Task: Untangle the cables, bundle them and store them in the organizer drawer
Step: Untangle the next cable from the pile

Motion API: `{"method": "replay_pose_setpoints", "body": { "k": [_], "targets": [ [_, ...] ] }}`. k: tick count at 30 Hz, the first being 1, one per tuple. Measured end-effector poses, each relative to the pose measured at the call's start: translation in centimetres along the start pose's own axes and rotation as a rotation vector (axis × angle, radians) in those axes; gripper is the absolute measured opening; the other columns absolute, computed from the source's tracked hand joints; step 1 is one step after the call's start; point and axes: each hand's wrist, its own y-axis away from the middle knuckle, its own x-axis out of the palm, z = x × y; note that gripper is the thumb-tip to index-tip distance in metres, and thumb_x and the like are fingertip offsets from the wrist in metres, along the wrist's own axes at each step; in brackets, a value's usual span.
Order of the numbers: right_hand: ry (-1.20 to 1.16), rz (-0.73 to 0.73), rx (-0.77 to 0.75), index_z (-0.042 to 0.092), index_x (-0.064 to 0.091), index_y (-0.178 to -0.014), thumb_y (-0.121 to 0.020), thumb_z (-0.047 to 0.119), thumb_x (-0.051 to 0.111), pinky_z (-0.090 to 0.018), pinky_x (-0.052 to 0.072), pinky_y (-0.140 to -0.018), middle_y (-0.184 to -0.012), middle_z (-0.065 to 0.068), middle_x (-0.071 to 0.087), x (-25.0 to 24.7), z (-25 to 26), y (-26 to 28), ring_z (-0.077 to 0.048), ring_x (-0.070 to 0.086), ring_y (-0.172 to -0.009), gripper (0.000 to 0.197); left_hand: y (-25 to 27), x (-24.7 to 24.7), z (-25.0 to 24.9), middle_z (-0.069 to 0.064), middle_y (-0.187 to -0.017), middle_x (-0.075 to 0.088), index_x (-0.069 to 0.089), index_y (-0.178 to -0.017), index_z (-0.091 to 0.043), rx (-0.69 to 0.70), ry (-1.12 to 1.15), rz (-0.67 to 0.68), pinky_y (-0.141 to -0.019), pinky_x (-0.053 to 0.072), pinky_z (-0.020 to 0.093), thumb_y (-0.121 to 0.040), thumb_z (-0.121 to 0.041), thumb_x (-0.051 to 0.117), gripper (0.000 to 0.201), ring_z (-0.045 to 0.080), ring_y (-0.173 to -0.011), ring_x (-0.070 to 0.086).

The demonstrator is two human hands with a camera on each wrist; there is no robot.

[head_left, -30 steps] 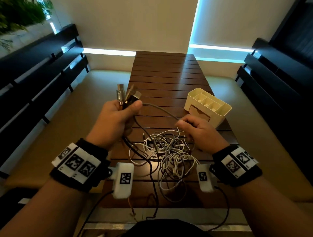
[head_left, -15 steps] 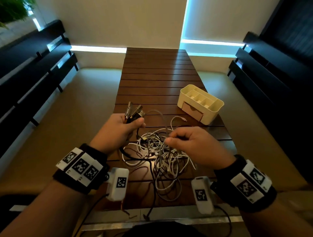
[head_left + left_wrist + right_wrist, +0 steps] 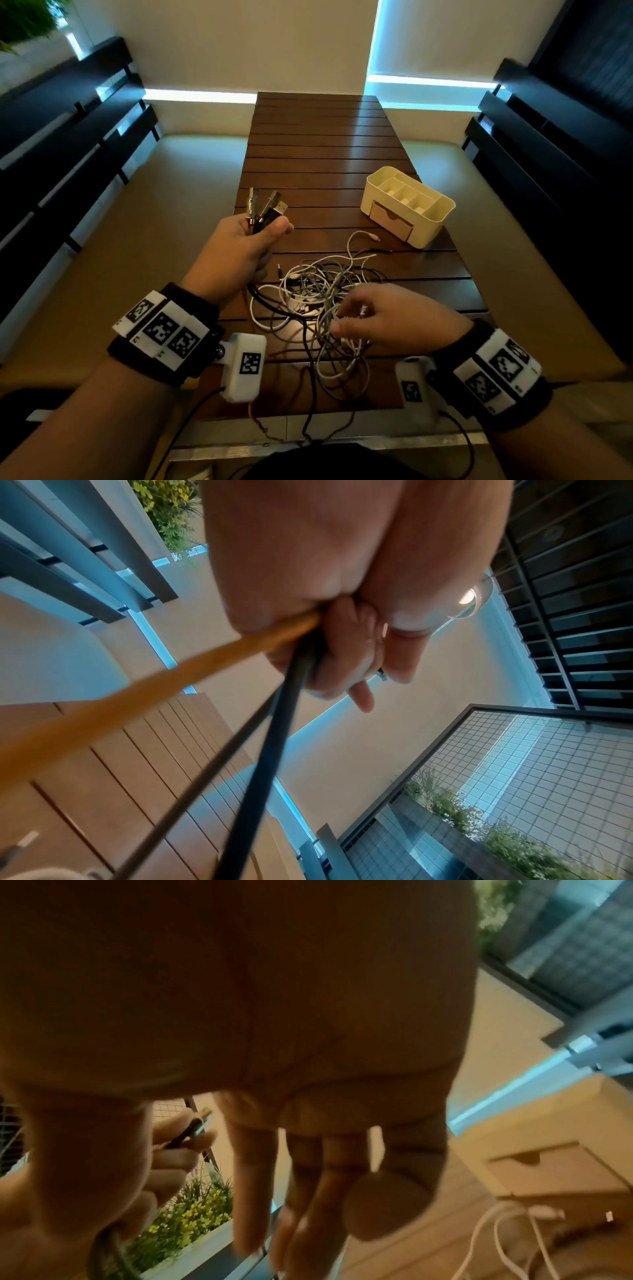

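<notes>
My left hand (image 3: 269, 230) is raised over the table's left side and grips several cable plug ends (image 3: 268, 208) that stick up from the fist. In the left wrist view its fingers (image 3: 346, 647) curl round an orange cable (image 3: 171, 674) and black cables (image 3: 274, 723). These run down into the tangle of white, grey and black cables (image 3: 315, 291) on the slatted wooden table (image 3: 318, 137). My right hand (image 3: 344, 320) hovers at the tangle's near right side, its fingers (image 3: 308, 1177) straight and holding nothing. The cream organizer (image 3: 435, 219) stands at the right, drawer front (image 3: 390, 219) facing me.
A white cable end (image 3: 371, 236) lies loose just in front of the organizer. Some cable loops (image 3: 342, 370) hang toward the table's near edge. Cushioned benches (image 3: 137, 222) flank the table, with dark slatted backrests (image 3: 68, 120) on both sides.
My right hand has let go of the cable it pinched and moved nearer to me, onto the tangle's near right side. My left hand still holds the plugs up.
</notes>
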Motion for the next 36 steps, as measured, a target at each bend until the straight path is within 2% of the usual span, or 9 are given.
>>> {"method": "replay_pose_setpoints", "body": {
  "k": [8,10,12,16,20,24,30,34,36],
  "targets": [
    [-0.203,0.002,-0.189,0.042,0.031,-0.147,-0.086,0.054,0.066,-0.023,0.033,-0.102,-0.154,0.016,0.027,3.6,2.4,-3.9,-0.005,0.035,-0.134,0.071,1.3,2.1,0.1,-0.006,-0.053,0.027,0.058,-0.097,-0.005,-0.055,0.222,0.07,-0.039,0.023,0.019,-0.093,-0.034,0.054,0.03,0.008,-0.041,0.021],
    [-0.177,0.103,-0.159,0.034,0.05,-0.137,-0.093,0.052,0.057,-0.018,0.04,-0.093,-0.14,0.009,0.052,4.3,2.7,-4.0,-0.007,0.051,-0.12,0.048,1.3,2.1,0.0,-0.005,-0.055,0.025,0.058,-0.095,-0.006,-0.096,0.301,0.043,-0.038,0.021,0.018,-0.099,-0.028,0.047,0.025,0.007,-0.041,0.02],
    [-0.277,0.236,-0.117,0.023,0.066,-0.114,-0.097,0.056,0.045,-0.032,0.051,-0.092,-0.112,-0.002,0.07,4.9,2.8,-3.8,-0.018,0.066,-0.101,0.042,1.4,1.7,0.1,-0.003,-0.058,0.022,0.057,-0.094,-0.006,-0.126,0.346,0.015,-0.038,0.019,0.019,-0.101,-0.023,0.04,0.026,0.008,-0.042,0.019],
    [-0.67,0.492,0.0,0.017,0.062,-0.092,-0.102,0.054,0.034,-0.035,0.055,-0.068,-0.084,-0.011,0.069,4.6,3.0,-3.2,-0.023,0.069,-0.069,0.048,1.5,0.9,0.4,-0.003,-0.059,0.023,0.056,-0.096,-0.005,-0.186,0.396,-0.029,-0.038,0.02,0.021,-0.101,-0.022,0.032,0.03,0.008,-0.042,0.021],
    [-0.322,0.228,-0.081,0.024,0.063,-0.108,-0.095,0.057,0.05,-0.04,0.057,-0.085,-0.101,-0.001,0.071,4.6,2.3,-4.1,-0.013,0.068,-0.087,0.038,1.1,1.1,0.4,-0.003,-0.06,0.025,0.056,-0.097,-0.004,-0.2,0.443,-0.049,-0.039,0.019,0.022,-0.101,-0.02,0.03,0.031,0.008,-0.043,0.02],
    [-0.174,0.094,-0.113,0.031,0.054,-0.131,-0.087,0.056,0.064,-0.027,0.046,-0.093,-0.133,0.009,0.053,4.4,1.4,-4.7,-0.007,0.051,-0.12,0.052,0.8,1.4,0.6,-0.003,-0.06,0.028,0.057,-0.103,-0.003,-0.193,0.399,-0.049,-0.041,0.024,0.022,-0.102,-0.02,0.029,0.032,0.009,-0.044,0.025],
    [-0.451,-0.209,-0.05,0.028,0.062,-0.114,-0.093,0.041,0.061,-0.019,0.049,-0.074,-0.106,0.011,0.064,3.4,-2.1,-5.2,-0.004,0.062,-0.095,0.024,0.7,1.3,1.6,-0.001,-0.065,0.046,0.059,-0.105,-0.007,-0.193,0.11,-0.115,-0.059,0.039,0.029,-0.107,-0.019,0.033,0.03,0.013,-0.057,0.044],
    [-0.556,-0.583,0.123,0.028,0.064,-0.096,-0.09,0.034,0.067,-0.036,0.056,-0.085,-0.102,0.005,0.064,3.2,-7.1,-6.8,-0.013,0.063,-0.096,0.01,0.6,0.5,2.8,-0.002,-0.067,0.058,0.061,-0.096,-0.01,-0.234,-0.014,-0.146,-0.081,0.044,0.041,-0.106,-0.018,0.036,0.027,0.015,-0.068,0.056],
    [-0.484,-0.568,0.259,0.029,0.061,-0.107,-0.086,0.041,0.071,-0.042,0.054,-0.093,-0.115,0.006,0.057,3.7,-9.5,-7.6,-0.014,0.058,-0.106,0.026,0.8,0.4,3.0,0.001,-0.071,0.06,0.059,-0.092,-0.011,-0.256,0.001,-0.165,-0.081,0.046,0.04,-0.106,-0.019,0.036,0.028,0.019,-0.072,0.059]
  ]
}}
